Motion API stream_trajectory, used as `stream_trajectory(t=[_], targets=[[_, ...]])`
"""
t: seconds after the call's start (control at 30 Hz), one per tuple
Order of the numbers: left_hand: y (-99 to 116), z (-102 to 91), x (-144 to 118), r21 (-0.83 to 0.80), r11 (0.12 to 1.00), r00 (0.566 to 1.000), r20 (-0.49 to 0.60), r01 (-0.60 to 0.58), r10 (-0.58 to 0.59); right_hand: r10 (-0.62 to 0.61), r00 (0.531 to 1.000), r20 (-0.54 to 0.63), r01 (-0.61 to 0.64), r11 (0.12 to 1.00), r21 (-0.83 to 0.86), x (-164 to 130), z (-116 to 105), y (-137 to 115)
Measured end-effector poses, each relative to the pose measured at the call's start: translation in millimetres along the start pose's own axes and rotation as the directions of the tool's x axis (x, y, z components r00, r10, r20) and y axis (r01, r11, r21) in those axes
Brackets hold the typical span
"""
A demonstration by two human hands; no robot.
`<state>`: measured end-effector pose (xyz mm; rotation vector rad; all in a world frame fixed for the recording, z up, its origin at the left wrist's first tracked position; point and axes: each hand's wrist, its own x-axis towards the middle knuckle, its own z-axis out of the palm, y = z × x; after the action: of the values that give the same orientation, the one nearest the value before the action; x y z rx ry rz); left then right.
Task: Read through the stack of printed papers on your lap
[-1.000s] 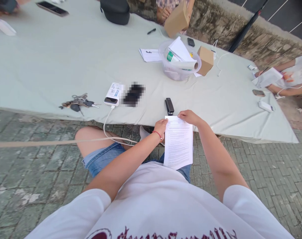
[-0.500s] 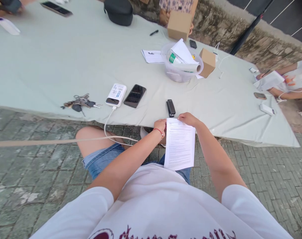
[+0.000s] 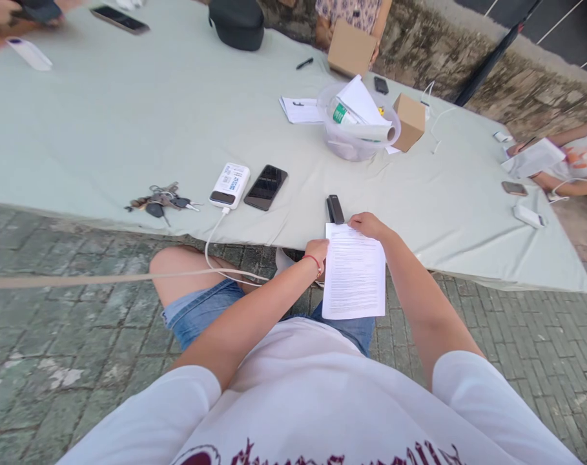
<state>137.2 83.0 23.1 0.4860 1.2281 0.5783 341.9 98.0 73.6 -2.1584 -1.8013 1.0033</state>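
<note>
Here the white printed sheet of paper (image 3: 354,271) hangs over the person's lap, pinched at its top edge by both hands. The left hand (image 3: 316,250) grips the upper left corner, fingers curled onto the page, a thin red bracelet (image 3: 313,260) at its wrist; the right hand (image 3: 367,225) closes on the top edge a little farther along, so the two hands sit close together with only a short stretch of paper between them. The sheet's long axis runs from the hands back toward the body, its lower end lying over the blue denim shorts (image 3: 201,310).

Just beyond the hands, on the near edge of the pale grey-green cloth-covered desk (image 3: 104,123), lies a small black stapler (image 3: 334,209). It sits between the two hands and slightly ahead of them, its length pointing away from the person (roughly in line with the sheet), and the paper's top edge almost meets its near end. The right hand looks a touch nearer to it than the left.

Off to the left of the hands rest a black smartphone (image 3: 266,187), a white power bank (image 3: 230,185) with its white cable (image 3: 216,248) trailing down, and a bunch of keys (image 3: 161,199).
</note>
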Motion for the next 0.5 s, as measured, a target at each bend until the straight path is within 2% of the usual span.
stream_trajectory(t=[0.13,0.3,0.4,0.5], targets=[[-8,-6.4,-13,0.065,0.998,1.000,0.008,-0.009,0.009,0.026,0.999,-0.027,-0.026,1.000,-0.006,4,-3,8],[-35,-18.9,-32,0.160,0.981,0.990,0.101,-0.112,0.096,0.053,0.997,-0.063,-0.053,0.999,-0.002,4,-6,14],[-47,-22.5,-35,0.194,0.973,0.986,0.134,-0.121,0.096,0.044,0.995,-0.087,-0.048,0.998,-0.047,4,-6,16],[-51,-21.8,-33,0.219,0.963,0.983,0.133,-0.154,0.127,0.018,0.993,-0.116,-0.030,0.995,-0.097,5,-5,16]])
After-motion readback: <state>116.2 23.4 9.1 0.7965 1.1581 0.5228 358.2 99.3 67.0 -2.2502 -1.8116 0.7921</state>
